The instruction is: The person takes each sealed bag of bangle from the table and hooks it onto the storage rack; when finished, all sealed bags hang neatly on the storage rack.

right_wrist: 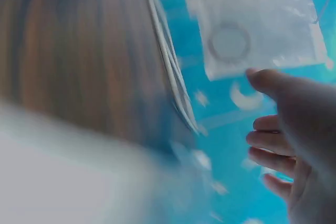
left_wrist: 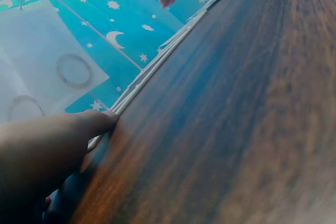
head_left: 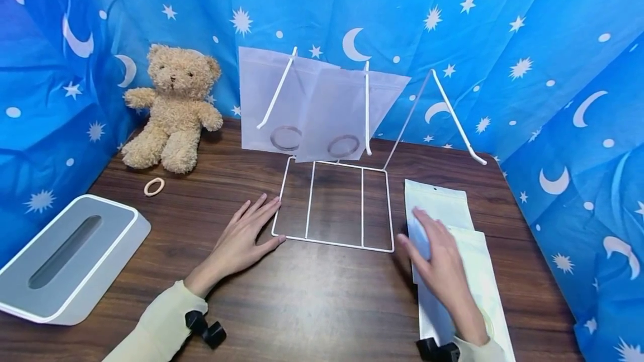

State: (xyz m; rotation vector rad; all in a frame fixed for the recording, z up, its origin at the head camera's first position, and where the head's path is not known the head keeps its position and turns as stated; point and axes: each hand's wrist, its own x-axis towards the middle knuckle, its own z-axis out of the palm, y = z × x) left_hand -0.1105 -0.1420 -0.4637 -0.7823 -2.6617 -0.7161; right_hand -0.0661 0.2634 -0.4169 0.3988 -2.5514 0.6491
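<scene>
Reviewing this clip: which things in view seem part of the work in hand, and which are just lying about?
Likely part of the work:
- white wire rack, with the left hand at its base
- hanging bags on the rack
- flat bags, right hand over them

Apparently just lying about:
- teddy bear
- tissue box
- loose ring, role uncertain

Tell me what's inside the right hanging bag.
A ring shows faintly through the cloudy bag, near its bottom. The strip behind the white prong is covered and can't be seen.
</scene>
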